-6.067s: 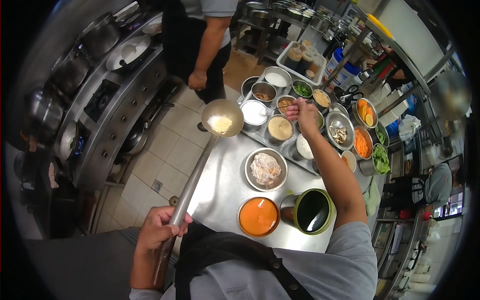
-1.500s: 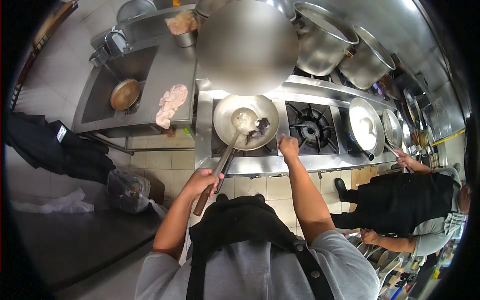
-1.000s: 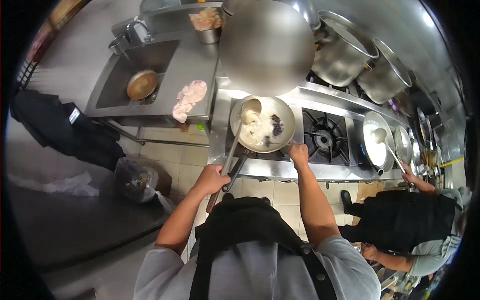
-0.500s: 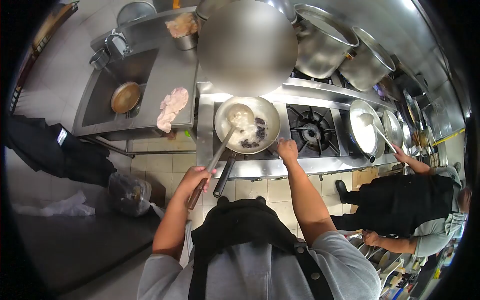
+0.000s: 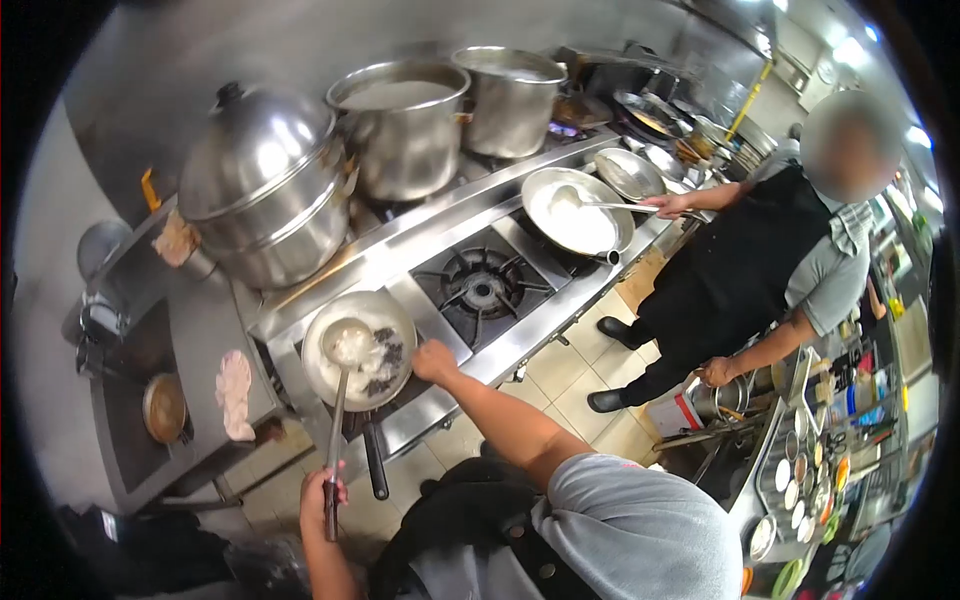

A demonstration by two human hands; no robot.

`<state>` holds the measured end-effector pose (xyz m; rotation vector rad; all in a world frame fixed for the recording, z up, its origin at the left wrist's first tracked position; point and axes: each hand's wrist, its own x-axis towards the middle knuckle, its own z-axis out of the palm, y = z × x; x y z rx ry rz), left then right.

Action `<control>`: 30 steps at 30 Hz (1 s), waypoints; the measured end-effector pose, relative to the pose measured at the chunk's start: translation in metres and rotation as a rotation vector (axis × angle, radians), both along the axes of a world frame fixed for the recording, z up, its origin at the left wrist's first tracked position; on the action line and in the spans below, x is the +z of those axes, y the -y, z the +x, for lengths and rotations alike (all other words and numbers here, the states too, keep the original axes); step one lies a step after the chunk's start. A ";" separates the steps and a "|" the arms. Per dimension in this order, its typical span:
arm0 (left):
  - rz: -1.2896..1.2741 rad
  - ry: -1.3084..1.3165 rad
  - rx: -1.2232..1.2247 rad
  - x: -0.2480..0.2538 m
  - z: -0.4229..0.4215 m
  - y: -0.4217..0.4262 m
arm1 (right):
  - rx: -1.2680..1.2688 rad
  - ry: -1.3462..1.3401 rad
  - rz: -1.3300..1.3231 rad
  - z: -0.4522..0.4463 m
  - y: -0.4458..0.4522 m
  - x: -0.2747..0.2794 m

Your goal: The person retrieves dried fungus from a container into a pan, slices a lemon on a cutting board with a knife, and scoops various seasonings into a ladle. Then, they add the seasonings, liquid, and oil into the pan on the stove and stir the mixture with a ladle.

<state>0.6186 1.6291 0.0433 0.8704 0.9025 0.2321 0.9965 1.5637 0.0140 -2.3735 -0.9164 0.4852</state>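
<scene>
Sink [image 5: 125,422]: far left, set into the steel tabletop [image 5: 203,350], a brown pan [image 5: 165,408] in it.
Pink piece [image 5: 234,395]: limp, on the tabletop between sink and stove [image 5: 437,322], its long axis running away from the wearer.
Domed pot [image 5: 265,190]: large and lidded, behind the frying pan [image 5: 320,378].
Left hand [image 5: 328,492]: wrapped around the dark grip of the ladle [image 5: 339,415], left of the pan handle [image 5: 374,455] and apart from it.
Ladle: bowl forward inside the frying pan, shaft crossing the near rim and running back to the wearer; its long axis leans slightly, grip end left of the bowl. It lies left of the right hand [image 5: 434,360].
Frying pan: ahead of the hands and between them, handle pointing toward the wearer; pale food and dark bits [image 5: 388,355] inside.
Right hand: curled closed, just beside the pan's right rim; cannot tell whether it grips anything.
Burner [image 5: 487,290]: right of that hand, bare grate, flanked by the two pans.
Tall pots [image 5: 398,130]: two, open, upright, behind the burner.
White-filled pan [image 5: 590,232]: farther right, a co-worker [image 5: 745,255] holding a second ladle [image 5: 615,207] in it.
</scene>
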 end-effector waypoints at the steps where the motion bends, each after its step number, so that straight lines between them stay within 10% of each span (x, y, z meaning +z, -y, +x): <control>1: -0.001 -0.015 0.005 -0.001 0.000 -0.001 | 0.042 -0.013 0.005 0.000 -0.002 -0.001; 18: -0.258 -0.032 -0.081 0.026 -0.040 0.005 | 0.050 -0.136 0.039 0.006 0.003 0.042; 30: 0.135 -0.238 -0.061 0.087 -0.013 0.059 | 0.287 -0.050 -0.028 0.008 0.010 0.053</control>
